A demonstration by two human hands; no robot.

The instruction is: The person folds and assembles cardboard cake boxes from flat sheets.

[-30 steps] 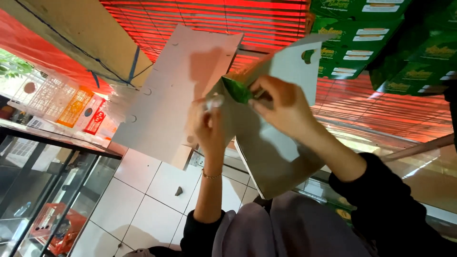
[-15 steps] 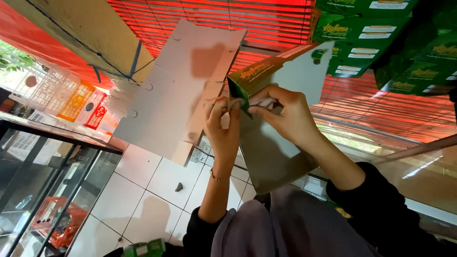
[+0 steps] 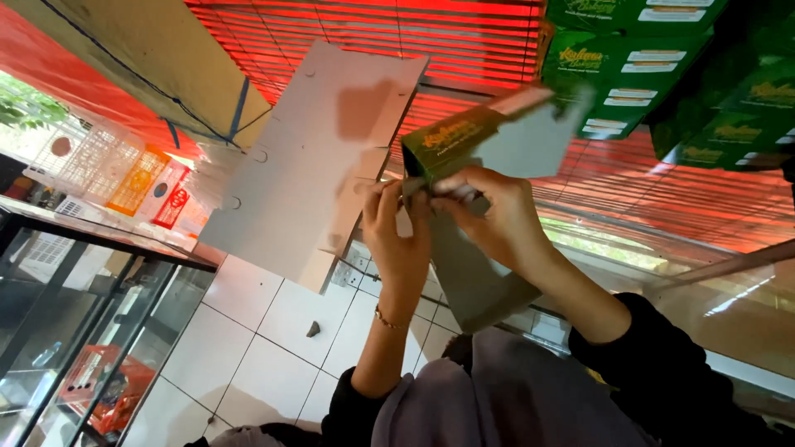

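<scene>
Raised higher since half a second ago, green carton blank (image 3: 464,145) held between both hands, pinched at its fold by left hand (image 3: 399,236) and right hand (image 3: 493,219), grey cardboard sheet (image 3: 319,157) just behind, green boxes (image 3: 654,58) stacked beyond.

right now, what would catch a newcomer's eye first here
At centre, the left hand and right hand pinch a half-folded green carton with grey flaps. Left of it hangs a flat pale cardboard blank. A stack of finished green boxes fills the upper right, against red slatted blinds.
</scene>
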